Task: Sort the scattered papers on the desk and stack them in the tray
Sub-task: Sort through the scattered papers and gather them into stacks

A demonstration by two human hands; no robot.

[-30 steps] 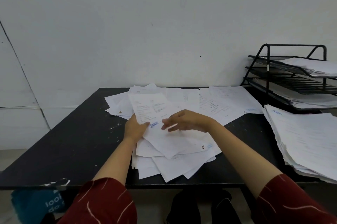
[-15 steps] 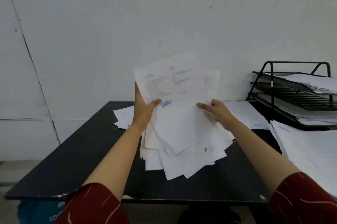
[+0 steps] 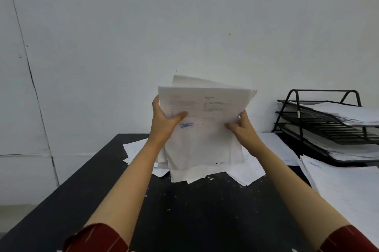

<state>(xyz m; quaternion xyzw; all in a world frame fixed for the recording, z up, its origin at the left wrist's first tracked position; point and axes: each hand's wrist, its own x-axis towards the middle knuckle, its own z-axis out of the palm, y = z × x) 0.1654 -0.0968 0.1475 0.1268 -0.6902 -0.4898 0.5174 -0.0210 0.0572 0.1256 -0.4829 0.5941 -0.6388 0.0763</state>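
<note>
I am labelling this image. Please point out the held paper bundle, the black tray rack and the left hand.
paper bundle (image 3: 205,132), head view, front sheet
tray rack (image 3: 299,116), head view, front post
left hand (image 3: 164,122), head view, palm

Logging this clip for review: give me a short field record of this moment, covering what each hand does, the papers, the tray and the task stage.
left hand: left hand holds the left edge of the lifted paper bundle
right hand: right hand holds its right edge
bundle: upright above the black desk
loose sheets: loose sheets on the desk behind it
tray: black tiered tray, far right, already holds papers
side stack: large paper stack beside the tray
stage: bundle gathered, not yet in tray
</note>
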